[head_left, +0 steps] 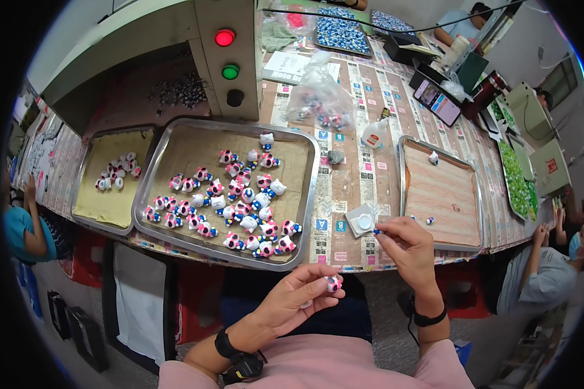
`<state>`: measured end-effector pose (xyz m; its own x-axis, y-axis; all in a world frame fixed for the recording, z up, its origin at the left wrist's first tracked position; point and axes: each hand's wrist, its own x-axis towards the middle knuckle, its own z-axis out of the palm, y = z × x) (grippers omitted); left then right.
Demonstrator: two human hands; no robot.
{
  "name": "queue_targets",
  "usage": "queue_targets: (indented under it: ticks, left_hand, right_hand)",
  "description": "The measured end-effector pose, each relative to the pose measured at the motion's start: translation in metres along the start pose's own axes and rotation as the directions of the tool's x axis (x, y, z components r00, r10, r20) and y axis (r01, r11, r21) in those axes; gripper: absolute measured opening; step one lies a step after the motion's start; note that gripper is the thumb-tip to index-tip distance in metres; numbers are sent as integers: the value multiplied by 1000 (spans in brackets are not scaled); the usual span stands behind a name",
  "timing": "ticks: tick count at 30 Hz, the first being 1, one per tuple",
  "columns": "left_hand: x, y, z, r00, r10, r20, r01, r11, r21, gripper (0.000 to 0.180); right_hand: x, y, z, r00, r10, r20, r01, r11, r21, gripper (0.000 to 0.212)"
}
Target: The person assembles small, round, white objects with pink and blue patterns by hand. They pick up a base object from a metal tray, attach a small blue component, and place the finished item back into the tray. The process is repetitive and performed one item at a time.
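Note:
My left hand (298, 295) pinches a small toy figure head (333, 284), white and pink with black patches. Part of a white piece (306, 303) shows in the same palm. Over the table's near edge, my right hand (405, 246) grips a tiny blue piece (377, 231) between thumb and fingertips. Just beside those fingertips lies a small square pad (350, 223) with a round white dish (365, 221) on it. Left of my hands, a large metal tray (310, 194) bears many pink, white and blue figures (243, 209).
A smaller tray (104, 206) of white pieces (119, 170) sits far left. The right tray (441, 194) holds one figure (433, 157) and a small blue-white piece (430, 220). Beyond stand a bottle (374, 135), plastic bag (321, 94), phone (437, 102) and a machine (233, 39). People sit at both sides.

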<state>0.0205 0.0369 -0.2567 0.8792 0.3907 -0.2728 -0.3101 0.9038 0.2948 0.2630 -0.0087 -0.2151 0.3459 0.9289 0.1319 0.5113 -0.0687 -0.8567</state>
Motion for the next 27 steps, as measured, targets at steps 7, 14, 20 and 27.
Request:
queue_targets:
  ticks: [7, 14, 20, 27]
  left_hand:
    - [-3, 1, 2, 998, -64, 19, 64, 998, 11, 26]
    - [-2, -2, 3, 992, -124, 31, 126, 991, -41, 35]
    - [2, -7, -8, 999, -37, -2, 37, 999, 1, 34]
    - [7, -6, 6, 994, -25, -105, 32, 997, 70, 33]
  right_hand:
    - [16, 6, 11, 986, -168, 12, 165, 947, -277, 15]
    - [23, 8, 17, 969, -241, 60, 244, 883, -400, 13]
    - [12, 9, 16, 980, -196, -19, 184, 943, -277, 14]
    - [-29, -21, 12, 996, 14, 84, -28, 986, 164, 16]
